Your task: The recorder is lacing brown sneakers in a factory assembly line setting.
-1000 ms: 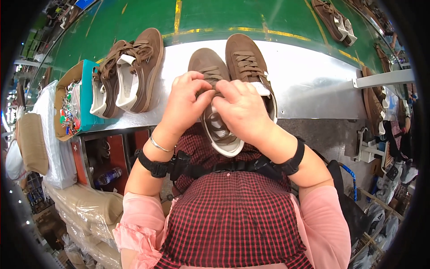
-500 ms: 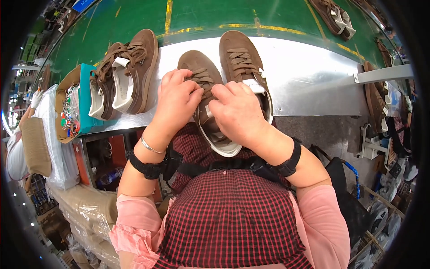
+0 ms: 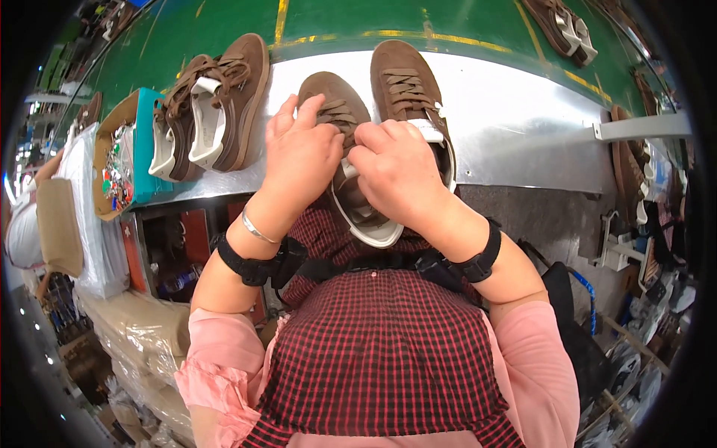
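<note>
A brown sneaker (image 3: 320, 86) with a white lining lies in front of me, toe pointing away. Both my hands are over its tongue and upper eyelets. My left hand (image 3: 302, 153) pinches at the brown shoelace (image 3: 337, 113) with its thumb side, while two of its fingers stick out. Closed beside it, my right hand (image 3: 396, 164) has its fingertips on the same lacing; the lace ends are hidden under the fingers. Just right of it rests a second brown sneaker (image 3: 393, 60), laced, with a white tag at its tongue, partly behind my right hand.
Another pair of brown sneakers (image 3: 240, 123) stands at the left on the metal bench (image 3: 515, 127). Beside it is a teal box (image 3: 146, 142) of small coloured parts. Beyond runs a green conveyor belt (image 3: 343, 19) carrying more shoes (image 3: 556, 26). A grey metal bar (image 3: 646, 125) juts in from the right.
My hands have drawn closer together over the lacing, and the left hand's outer fingers have lifted and spread. The view has shifted slightly; the shoes stay in place.
</note>
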A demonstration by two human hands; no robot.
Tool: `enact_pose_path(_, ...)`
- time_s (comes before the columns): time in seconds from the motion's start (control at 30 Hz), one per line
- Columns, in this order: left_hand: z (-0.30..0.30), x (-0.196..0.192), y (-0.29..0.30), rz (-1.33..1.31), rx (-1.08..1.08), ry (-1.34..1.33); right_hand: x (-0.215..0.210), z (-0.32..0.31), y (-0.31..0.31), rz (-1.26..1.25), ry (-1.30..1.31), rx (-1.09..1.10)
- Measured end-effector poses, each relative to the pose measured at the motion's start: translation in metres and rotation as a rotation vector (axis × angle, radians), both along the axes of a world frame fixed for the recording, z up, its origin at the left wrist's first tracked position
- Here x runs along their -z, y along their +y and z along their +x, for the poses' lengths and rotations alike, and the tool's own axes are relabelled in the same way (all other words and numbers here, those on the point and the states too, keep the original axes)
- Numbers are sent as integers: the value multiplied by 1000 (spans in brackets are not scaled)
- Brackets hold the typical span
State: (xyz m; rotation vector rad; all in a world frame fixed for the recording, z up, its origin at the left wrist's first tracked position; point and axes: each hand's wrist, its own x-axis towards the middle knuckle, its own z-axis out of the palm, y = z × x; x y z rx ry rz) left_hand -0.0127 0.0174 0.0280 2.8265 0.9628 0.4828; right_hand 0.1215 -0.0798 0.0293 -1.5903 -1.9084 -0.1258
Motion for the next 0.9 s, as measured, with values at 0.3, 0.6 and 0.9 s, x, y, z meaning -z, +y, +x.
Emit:
enact_pose_path(0.3,-2,-9,5,-149,54,145,-4,-5,0,-33,-18,-17)
enact_pose_path(0.6,-4,-2,6,-172,98,54,-4,-3,0,-52,-15,-6)
enact_pose_path(0.9,-28,-7,11,-479,-96,-591,-8,0,1,-78,-29,-54)
